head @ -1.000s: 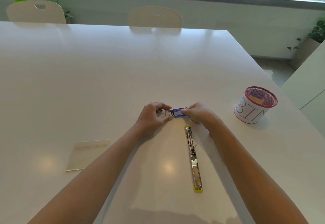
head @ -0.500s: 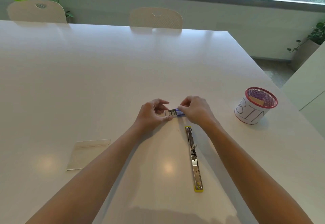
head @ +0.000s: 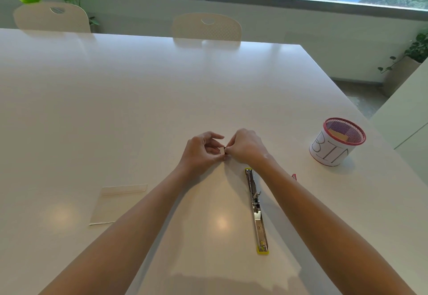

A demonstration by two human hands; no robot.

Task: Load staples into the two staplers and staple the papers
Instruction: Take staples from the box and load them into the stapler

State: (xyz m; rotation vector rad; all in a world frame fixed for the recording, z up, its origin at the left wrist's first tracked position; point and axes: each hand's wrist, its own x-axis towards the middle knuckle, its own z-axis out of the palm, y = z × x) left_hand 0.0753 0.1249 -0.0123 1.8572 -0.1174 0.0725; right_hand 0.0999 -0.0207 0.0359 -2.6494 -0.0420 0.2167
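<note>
Both hands meet over the middle of the white table point(head: 139, 100). My left hand point(head: 202, 150) and my right hand point(head: 246, 147) pinch a small staple box point(head: 222, 150) between their fingertips; only a pale end of it shows. A yellow stapler point(head: 256, 209) lies folded out flat, its metal channel up, just below my right wrist. A sliver of something red point(head: 294, 176) peeks out from behind my right forearm. A stack of white papers point(head: 118, 204) lies to the left. A larger sheet point(head: 208, 248) lies under the stapler.
A red mesh cup labelled BIN point(head: 335, 144) stands at the right, near the table's edge. Two cream chairs point(head: 207, 27) stand at the far side. Potted plants sit by the window and at the far right.
My right hand has slid left over the staple box, hiding its blue sleeve. Both hands have closed in on each other. The stapler has not moved.
</note>
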